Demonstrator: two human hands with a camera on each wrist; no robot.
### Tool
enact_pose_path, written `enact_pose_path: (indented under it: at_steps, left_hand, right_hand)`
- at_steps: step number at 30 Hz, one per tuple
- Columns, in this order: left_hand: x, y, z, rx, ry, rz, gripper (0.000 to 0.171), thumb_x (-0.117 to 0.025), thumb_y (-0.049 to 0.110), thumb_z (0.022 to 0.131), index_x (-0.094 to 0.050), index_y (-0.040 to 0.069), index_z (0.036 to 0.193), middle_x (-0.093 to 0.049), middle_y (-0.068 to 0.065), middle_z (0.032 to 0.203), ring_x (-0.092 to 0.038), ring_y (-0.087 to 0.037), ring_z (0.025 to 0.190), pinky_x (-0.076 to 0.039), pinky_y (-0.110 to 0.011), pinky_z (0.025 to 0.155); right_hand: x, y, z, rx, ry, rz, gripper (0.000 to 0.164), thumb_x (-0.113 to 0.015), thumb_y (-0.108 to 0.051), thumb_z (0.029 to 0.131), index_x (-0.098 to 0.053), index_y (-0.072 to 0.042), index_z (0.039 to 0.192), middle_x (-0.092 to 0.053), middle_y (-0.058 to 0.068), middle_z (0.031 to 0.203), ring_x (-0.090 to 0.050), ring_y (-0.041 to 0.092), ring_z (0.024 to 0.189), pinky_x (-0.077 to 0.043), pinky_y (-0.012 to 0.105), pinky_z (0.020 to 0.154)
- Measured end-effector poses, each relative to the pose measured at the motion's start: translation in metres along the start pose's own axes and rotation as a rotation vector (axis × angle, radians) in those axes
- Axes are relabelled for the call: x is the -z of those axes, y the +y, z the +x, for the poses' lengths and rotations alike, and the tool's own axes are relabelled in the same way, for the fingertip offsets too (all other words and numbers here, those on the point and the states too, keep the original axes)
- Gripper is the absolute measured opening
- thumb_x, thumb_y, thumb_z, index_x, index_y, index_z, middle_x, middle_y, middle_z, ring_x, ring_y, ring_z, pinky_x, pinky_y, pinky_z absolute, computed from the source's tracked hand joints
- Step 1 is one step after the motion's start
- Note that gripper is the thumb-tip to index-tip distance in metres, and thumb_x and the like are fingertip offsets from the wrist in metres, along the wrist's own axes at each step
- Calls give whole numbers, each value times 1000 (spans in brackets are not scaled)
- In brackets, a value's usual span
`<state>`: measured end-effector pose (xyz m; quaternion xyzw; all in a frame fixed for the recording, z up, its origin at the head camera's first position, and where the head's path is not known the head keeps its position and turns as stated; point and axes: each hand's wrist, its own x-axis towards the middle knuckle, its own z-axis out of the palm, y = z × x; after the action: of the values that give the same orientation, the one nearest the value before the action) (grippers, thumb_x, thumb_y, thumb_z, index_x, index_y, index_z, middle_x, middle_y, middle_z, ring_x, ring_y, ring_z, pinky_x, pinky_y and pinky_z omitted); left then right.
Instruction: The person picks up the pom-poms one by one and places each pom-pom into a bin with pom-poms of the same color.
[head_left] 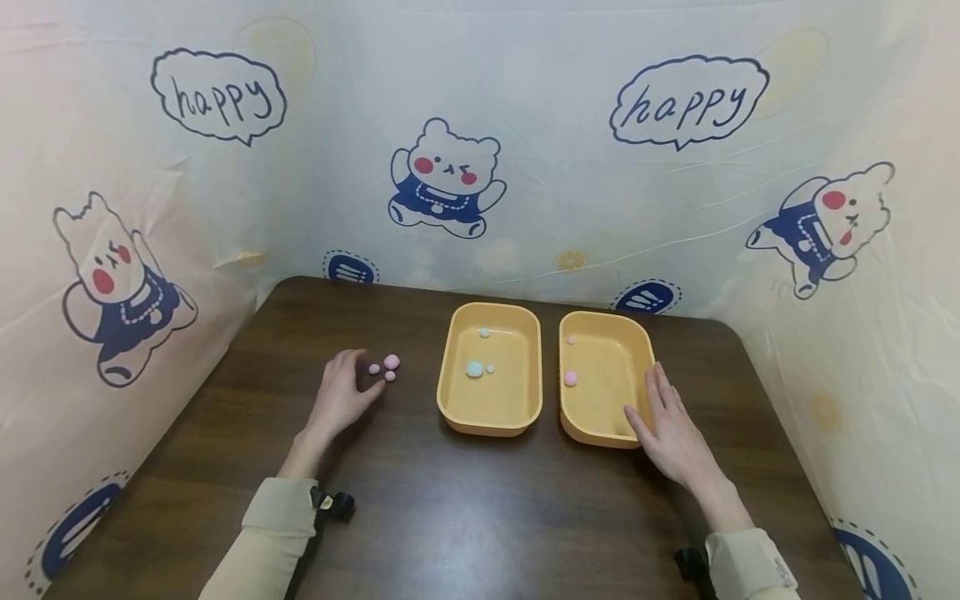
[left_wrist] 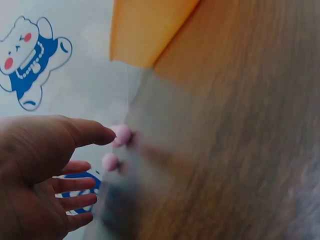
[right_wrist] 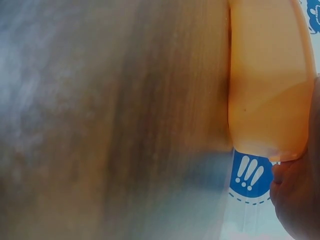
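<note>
Pale cloth printed with cartoon bears hangs behind and beside a dark wooden table. Left of centre in the head view, three pink balls lie close together on the wood. Just beside them is the left hand, its thumb and fingers parted and gripping nothing; whether the thumb tip touches a ball, I cannot tell. Near the centre of the frame stands a yellow tray with three light-blue balls inside. Just to its right, a second yellow tray holds two pink pieces near its left wall. The right hand, fingers straight and thumb spread, rests at the lower right side of that tray.
</note>
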<state>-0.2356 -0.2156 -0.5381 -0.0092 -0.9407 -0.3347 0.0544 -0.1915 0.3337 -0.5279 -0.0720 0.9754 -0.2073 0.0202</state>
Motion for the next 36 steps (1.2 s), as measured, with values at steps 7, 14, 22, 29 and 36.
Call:
enact_pose_path:
  at_steps: [7,14,22,29,36]
  left_hand:
    - [-3,-5,7,37,15,12,57,-80,15,99,-58,-9,146,-54,-33,149,-42,-49,141,-39,-67,120]
    - [-8,-8,15,48,59,17,49,-82,17,98,-65,-9,136,-60,-31,141,-47,-47,135,-41,-64,115]
    - [-11,-7,18,48,93,24,35,-81,15,97,-73,-8,121,-65,-30,132,-50,-48,130,-41,-63,111]
    - [-8,-7,17,29,93,34,27,-78,14,98,-77,-8,114,-67,-31,128,-53,-49,127,-43,-62,109]
    - [-9,-1,16,10,92,-20,29,-80,17,99,-76,-5,118,-67,-28,131,-54,-43,125,-48,-61,110]
  right_hand:
    - [-1,1,0,2,6,-1,89,-45,-52,115,-4,1,175,5,22,185,-12,55,168,-20,70,134]
    - [-1,-1,0,-5,3,-4,90,-45,-53,115,-4,0,175,7,20,186,-13,56,168,-21,72,133]
    - [-1,-2,0,-15,-1,-13,91,-42,-57,115,-3,-2,175,7,20,186,-13,56,167,-22,72,133]
    - [-1,-1,-1,-7,9,-10,90,-43,-56,115,-4,-1,175,5,22,186,-14,57,167,-22,72,132]
    - [-1,-2,-1,-1,8,0,89,-44,-54,115,-4,-1,175,10,18,186,-12,55,168,-21,72,133]
